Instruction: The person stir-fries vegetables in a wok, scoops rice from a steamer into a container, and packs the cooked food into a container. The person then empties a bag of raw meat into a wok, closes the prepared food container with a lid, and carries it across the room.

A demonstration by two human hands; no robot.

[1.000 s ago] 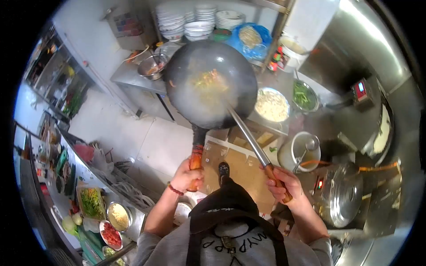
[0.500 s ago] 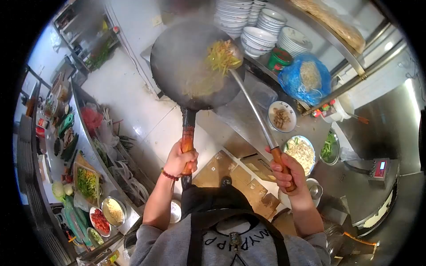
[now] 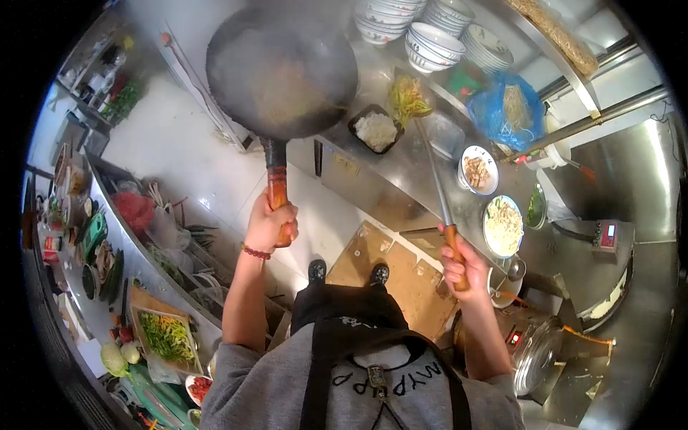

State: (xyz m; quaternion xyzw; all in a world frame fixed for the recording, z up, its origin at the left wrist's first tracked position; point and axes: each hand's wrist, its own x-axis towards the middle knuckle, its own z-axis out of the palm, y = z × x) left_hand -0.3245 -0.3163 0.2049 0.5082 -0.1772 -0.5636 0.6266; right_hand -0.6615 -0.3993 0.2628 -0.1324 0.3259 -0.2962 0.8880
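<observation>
Steam rises from a dark wok [image 3: 283, 75], whose wooden handle is gripped by my left hand [image 3: 271, 222]. My right hand [image 3: 464, 264] is closed around the wooden handle of a long metal ladle [image 3: 436, 165]. Shredded greenish-yellow food [image 3: 408, 99] fills the ladle's head, which is to the right of the wok, over the steel counter. Just below and left of that head, a dark square bowl of white rice [image 3: 376, 132] stands on the counter. Some food is faintly visible in the wok through the steam.
Stacked bowls [image 3: 434, 47] stand at the top, near a blue bag [image 3: 507, 115]. On the right counter are a bowl of brown pieces [image 3: 478, 170] and a bowl of pale food [image 3: 503, 226]. A tray of cut vegetables [image 3: 168, 337] lies at lower left. Cardboard [image 3: 398, 276] covers the floor.
The wok has moved left and up in view. The loaded ladle has left the wok and is now over the counter at its right. The rice bowl has come into sight.
</observation>
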